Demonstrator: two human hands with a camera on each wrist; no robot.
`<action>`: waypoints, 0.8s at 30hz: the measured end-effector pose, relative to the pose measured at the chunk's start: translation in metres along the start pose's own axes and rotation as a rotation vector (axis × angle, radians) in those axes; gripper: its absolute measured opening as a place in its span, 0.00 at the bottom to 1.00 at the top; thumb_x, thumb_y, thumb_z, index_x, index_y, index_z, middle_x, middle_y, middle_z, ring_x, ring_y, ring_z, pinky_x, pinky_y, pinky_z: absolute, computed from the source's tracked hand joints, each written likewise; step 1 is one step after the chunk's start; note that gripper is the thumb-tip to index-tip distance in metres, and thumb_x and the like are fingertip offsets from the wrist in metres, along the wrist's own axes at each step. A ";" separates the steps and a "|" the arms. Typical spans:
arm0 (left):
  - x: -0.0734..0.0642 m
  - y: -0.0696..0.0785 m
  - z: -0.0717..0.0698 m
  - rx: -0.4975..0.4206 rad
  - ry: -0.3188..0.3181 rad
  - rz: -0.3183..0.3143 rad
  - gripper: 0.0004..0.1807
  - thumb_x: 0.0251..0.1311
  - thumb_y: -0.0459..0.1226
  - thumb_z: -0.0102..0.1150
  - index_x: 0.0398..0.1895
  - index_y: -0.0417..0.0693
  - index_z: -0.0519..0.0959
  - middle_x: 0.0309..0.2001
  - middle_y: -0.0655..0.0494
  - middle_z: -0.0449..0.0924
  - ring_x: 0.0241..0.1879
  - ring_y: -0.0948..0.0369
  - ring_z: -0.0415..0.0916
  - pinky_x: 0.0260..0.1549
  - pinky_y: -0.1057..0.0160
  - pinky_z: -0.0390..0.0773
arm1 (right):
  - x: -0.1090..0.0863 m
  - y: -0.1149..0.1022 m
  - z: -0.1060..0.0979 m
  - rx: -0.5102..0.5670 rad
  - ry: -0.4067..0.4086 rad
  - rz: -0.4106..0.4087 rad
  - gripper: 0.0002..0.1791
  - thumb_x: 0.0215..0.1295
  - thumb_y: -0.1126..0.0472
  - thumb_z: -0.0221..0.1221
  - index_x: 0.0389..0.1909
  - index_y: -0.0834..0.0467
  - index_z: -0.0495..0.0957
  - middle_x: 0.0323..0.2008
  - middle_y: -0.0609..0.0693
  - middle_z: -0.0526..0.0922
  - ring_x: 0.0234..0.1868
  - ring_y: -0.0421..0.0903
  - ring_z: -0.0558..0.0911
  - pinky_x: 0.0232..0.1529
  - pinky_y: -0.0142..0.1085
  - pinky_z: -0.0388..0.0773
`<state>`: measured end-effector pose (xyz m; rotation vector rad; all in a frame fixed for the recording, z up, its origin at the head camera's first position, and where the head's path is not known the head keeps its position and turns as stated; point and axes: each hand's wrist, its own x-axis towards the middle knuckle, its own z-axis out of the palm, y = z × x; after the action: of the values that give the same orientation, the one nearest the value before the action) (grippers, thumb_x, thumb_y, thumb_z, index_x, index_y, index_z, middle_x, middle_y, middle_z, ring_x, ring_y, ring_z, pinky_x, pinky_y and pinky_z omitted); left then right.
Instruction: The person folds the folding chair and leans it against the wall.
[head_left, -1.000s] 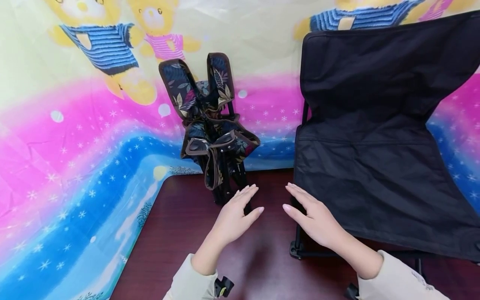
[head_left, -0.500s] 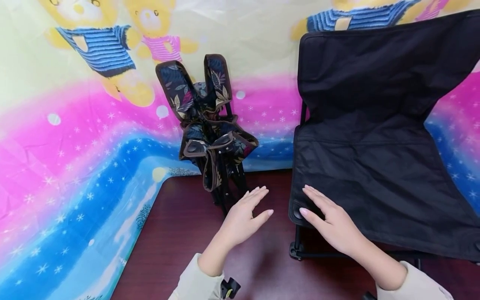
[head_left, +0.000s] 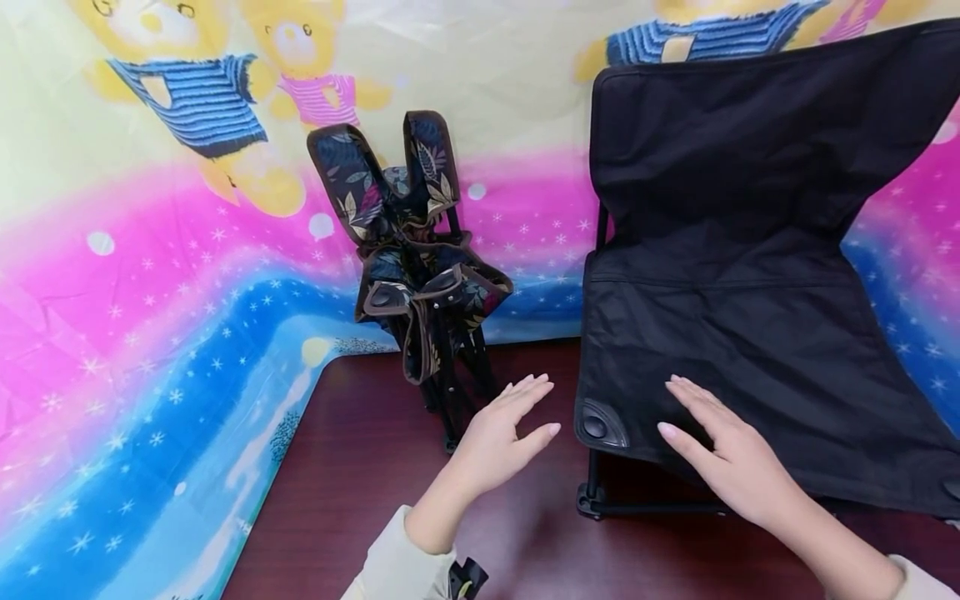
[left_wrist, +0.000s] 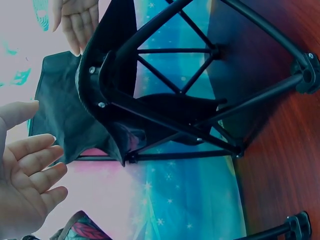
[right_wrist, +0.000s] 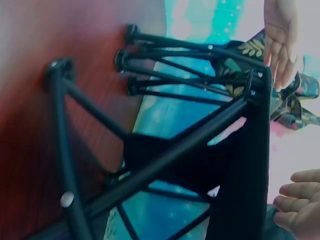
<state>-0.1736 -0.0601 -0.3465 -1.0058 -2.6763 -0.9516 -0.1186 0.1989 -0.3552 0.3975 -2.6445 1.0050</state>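
Note:
An unfolded black folding chair (head_left: 720, 333) stands on the right of the dark red table in the head view. To its left is a folded chair (head_left: 427, 242) in dark leaf-patterned fabric, its black legs bunched together. My left hand (head_left: 498, 442) hovers in front of the folded chair, fingers straight, holding nothing. Over the black seat's front part is my right hand (head_left: 735, 458), also with straight fingers and nothing in it. The left wrist view shows the black chair's crossed frame tubes (left_wrist: 170, 115); the right wrist view shows the folded chair's legs (right_wrist: 175, 65).
The dark red tabletop (head_left: 337, 500) reaches back to a printed cloth (head_left: 187, 333) with bears and snowflakes. A foot (head_left: 591, 502) of the black chair sits near the front. A wrist strap (head_left: 467, 577) is on the left sleeve.
My right hand has moved right, from the black chair's left edge to over its seat, uncovering the seat's front left corner. My left hand has shifted slightly right. Both chairs stay put.

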 end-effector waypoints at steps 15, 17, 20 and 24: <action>0.010 0.012 0.013 0.137 -0.056 0.073 0.32 0.56 0.50 0.49 0.62 0.49 0.59 0.63 0.61 0.52 0.63 0.68 0.40 0.60 0.62 0.45 | -0.019 0.023 -0.019 -0.113 0.027 -0.010 0.31 0.61 0.55 0.51 0.61 0.65 0.56 0.61 0.64 0.55 0.64 0.53 0.47 0.59 0.23 0.31; 0.010 0.014 0.015 0.154 -0.068 0.084 0.32 0.56 0.51 0.48 0.62 0.48 0.59 0.64 0.61 0.51 0.63 0.68 0.39 0.60 0.62 0.45 | -0.022 0.026 -0.020 -0.118 0.020 0.000 0.31 0.61 0.55 0.51 0.61 0.66 0.55 0.61 0.65 0.54 0.64 0.54 0.46 0.60 0.25 0.30; 0.011 0.015 0.019 0.182 -0.086 0.107 0.32 0.56 0.51 0.48 0.62 0.48 0.59 0.64 0.59 0.52 0.63 0.68 0.38 0.60 0.61 0.44 | -0.026 0.032 -0.023 -0.127 0.006 0.026 0.32 0.61 0.54 0.50 0.61 0.66 0.54 0.61 0.66 0.52 0.64 0.55 0.44 0.61 0.29 0.28; 0.012 0.016 0.024 0.228 -0.090 0.138 0.32 0.55 0.51 0.49 0.61 0.48 0.61 0.63 0.57 0.55 0.63 0.67 0.38 0.60 0.59 0.43 | -0.032 0.038 -0.025 -0.165 0.000 0.056 0.33 0.61 0.54 0.50 0.61 0.68 0.53 0.61 0.67 0.50 0.64 0.54 0.42 0.61 0.35 0.27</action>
<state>-0.1701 -0.0301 -0.3533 -1.1870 -2.6664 -0.5737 -0.0988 0.2482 -0.3718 0.2882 -2.7266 0.7936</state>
